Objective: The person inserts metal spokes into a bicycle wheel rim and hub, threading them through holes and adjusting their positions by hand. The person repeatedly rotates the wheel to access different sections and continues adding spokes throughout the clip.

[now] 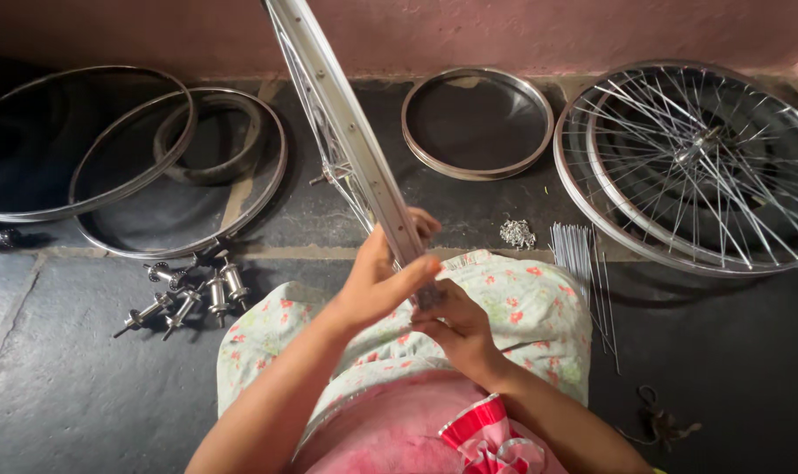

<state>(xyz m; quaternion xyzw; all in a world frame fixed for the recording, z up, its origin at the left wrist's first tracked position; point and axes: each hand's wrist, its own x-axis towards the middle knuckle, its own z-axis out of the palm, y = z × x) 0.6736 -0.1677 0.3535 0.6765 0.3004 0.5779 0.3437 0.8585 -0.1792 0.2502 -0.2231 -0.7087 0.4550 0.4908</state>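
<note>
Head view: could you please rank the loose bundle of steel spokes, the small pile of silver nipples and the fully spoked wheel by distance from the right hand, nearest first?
From the right hand:
1. Small pile of silver nipples, on the floor, up and right of the hand.
2. Loose bundle of steel spokes, to its right; close to the first.
3. Fully spoked wheel, far right by the wall.

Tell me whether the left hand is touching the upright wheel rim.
Touching. The head view shows the left hand wrapped over the rim at its lower end.

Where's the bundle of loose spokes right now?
The loose spokes lie on the floor to the person's right, beside the floral cloth, just below the spoked wheel.
</note>
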